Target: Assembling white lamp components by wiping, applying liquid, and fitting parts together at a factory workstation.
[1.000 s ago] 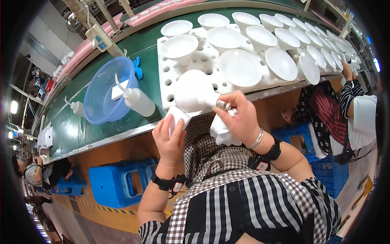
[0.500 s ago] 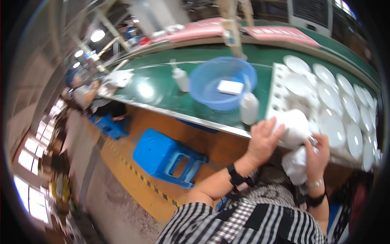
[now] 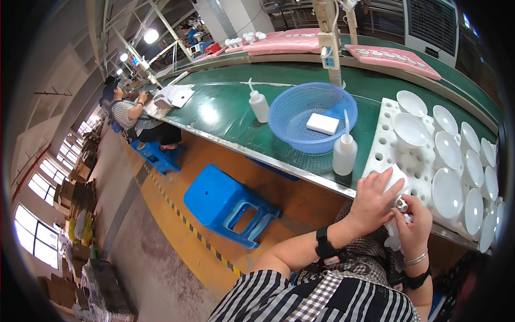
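My left hand (image 3: 375, 197) is wrapped over a white light bulb (image 3: 396, 178) at the near edge of the workbench. The bulb's silver metal cap (image 3: 401, 204) points toward my right hand (image 3: 414, 228). The right fingers pinch around that cap, and a crumpled white cloth (image 3: 393, 232) hangs below them, partly hidden. Just beyond, a white foam tray (image 3: 380, 140) with round holes bears several white bulbs (image 3: 447, 193), their broad round faces upward. A white squeeze bottle (image 3: 345, 155) stands left of the tray.
A blue plastic basket (image 3: 284, 126) holds a white block (image 3: 322, 124); another squeeze bottle (image 3: 259, 106) stands left of it on the green bench (image 3: 225, 126). Blue stools (image 3: 217, 196) are on the floor. A co-worker (image 3: 131, 114) sits at the far left. Pink foam trays (image 3: 394, 61) lie behind.
The bulb has turned: its broad white face showed before, and now its metal cap shows between my hands. My right fingers have closed in on the cap. The view has shifted slightly.
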Available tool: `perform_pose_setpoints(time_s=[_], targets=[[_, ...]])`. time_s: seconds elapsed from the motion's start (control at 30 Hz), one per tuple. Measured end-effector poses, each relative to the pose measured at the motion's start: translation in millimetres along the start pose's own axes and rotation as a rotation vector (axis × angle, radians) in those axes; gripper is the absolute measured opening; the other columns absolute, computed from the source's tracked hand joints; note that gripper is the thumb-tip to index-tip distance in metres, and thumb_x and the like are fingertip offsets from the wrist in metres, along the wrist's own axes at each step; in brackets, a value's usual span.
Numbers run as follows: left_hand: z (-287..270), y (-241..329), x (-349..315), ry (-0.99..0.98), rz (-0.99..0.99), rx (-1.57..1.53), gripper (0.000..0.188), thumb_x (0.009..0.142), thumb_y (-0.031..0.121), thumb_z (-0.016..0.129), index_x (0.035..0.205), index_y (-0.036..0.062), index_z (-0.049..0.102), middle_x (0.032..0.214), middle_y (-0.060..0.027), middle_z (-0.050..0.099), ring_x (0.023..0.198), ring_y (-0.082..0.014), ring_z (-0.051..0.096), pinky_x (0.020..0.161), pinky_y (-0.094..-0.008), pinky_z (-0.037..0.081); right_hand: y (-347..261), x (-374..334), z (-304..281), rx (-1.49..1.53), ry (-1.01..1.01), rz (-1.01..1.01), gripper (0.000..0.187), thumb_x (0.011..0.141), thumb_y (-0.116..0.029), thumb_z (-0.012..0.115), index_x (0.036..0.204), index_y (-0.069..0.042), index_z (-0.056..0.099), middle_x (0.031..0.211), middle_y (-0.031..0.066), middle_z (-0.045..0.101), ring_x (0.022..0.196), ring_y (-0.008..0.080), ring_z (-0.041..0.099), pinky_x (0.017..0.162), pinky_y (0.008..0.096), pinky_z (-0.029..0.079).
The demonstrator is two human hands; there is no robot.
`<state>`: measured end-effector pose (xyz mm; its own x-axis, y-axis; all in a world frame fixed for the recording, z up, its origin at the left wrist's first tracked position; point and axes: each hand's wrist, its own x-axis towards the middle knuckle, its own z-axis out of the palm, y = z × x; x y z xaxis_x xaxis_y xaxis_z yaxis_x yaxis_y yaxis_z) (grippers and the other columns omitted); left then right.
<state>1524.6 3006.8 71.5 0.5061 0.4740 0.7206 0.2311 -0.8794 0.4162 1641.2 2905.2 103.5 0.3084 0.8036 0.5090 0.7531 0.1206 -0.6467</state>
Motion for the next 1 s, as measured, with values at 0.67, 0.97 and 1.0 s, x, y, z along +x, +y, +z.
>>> perform_pose_setpoints(time_s=[0.67,0.97,1.0], targets=[[12.8,-7.3,12.3,0.039,-0.253,-0.642,0.052,0.072,0.012,0.069,0.122,0.0007,0.056,0.128,-0.0138,0.051,0.117,-0.0257,0.049,0.101,-0.0338,0.036,75.4,-67.4,-19.3,1.029,-0.221,0.610,0.074,0.073,-0.018,0.071,0.137,-0.001,0.038,0.126,0.0100,0.053,0.112,0.0169,0.052,0.092,0.0275,0.041],[33.9,20.2,-1.0,-0.111,-0.687,-1.337,0.054,0.084,0.010,0.060,0.134,0.0007,0.045,0.121,-0.0078,0.055,0.106,-0.0132,0.053,0.093,-0.0295,0.042,78.3,-83.7,-15.9,1.140,-0.119,0.647,0.118,0.057,-0.050,0.084,0.144,0.001,0.022,0.141,0.0128,0.038,0.131,0.0232,0.035,0.109,0.0366,0.026],[36.5,21.3,-1.4,-0.104,-0.681,-1.365,0.053,0.084,0.011,0.060,0.134,-0.0005,0.044,0.120,-0.0086,0.056,0.107,-0.0147,0.053,0.094,-0.0308,0.042,77.2,-82.7,-15.0,1.145,-0.125,0.597,0.122,0.056,-0.054,0.083,0.145,0.001,0.019,0.143,0.0135,0.035,0.132,0.0237,0.033,0.110,0.0370,0.025]])
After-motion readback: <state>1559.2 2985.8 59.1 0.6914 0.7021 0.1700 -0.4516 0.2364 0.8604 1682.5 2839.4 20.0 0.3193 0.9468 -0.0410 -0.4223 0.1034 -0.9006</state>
